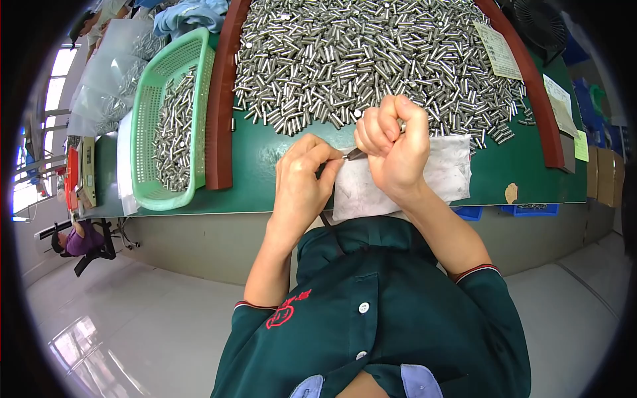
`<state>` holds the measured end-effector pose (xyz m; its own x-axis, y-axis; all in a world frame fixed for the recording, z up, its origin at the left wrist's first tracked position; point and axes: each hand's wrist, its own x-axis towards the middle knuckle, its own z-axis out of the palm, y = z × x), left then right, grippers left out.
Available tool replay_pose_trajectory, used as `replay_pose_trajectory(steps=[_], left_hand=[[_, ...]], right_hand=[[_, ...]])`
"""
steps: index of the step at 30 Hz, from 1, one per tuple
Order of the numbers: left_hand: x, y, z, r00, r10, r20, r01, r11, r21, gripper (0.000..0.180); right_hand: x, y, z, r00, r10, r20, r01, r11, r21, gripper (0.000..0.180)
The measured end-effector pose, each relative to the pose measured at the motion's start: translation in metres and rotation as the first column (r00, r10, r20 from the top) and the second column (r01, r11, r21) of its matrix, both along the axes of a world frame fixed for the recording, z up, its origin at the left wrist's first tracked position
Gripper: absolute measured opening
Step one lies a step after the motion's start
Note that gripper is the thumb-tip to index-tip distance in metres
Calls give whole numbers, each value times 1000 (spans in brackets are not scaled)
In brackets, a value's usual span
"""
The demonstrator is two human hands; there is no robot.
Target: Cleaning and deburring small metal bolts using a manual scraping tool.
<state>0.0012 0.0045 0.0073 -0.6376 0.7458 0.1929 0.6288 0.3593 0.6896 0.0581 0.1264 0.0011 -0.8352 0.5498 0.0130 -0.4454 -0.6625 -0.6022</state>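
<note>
My left hand (302,176) pinches a small metal pin (344,157) between thumb and forefinger. My right hand (397,146) is closed in a fist around a dark, narrow tool (356,154), whose tip meets the pin. Most of that tool is hidden in the fist, so I cannot tell its exact kind. Below both hands, a smudged white cloth (448,169) lies at the front edge of the green table. Just beyond them spreads a thick layer of short, shiny metal pins (358,60).
Dark red rails (220,119) flank the pins. On the left stands a green plastic basket (141,132) holding more pins, with clear plastic bags (106,86) behind. Paper sheets (497,50) lie at the right rail, near a black fan (541,26). A seated person (83,239) is far left.
</note>
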Motion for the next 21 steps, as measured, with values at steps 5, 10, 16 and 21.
replay_pose_trajectory(steps=[5,10,16,21], left_hand=[[1,0,0,1000,9,-2,-9,1000,2,7],[-1,2,-2,1000,7,4,-7,1000,8,7],[0,1,0,1000,1,29,-2,1000,16,7],[-1,-7,1,991,53,122,-60,997,56,7]], right_hand=[[0,-1,1,1000,-13,-17,12,998,-63,36],[-2,-5,2,1000,-6,21,5,996,84,35],[-4,-13,7,998,-55,25,46,963,264,36],[4,2,1,997,-44,-67,40,998,-54,37]])
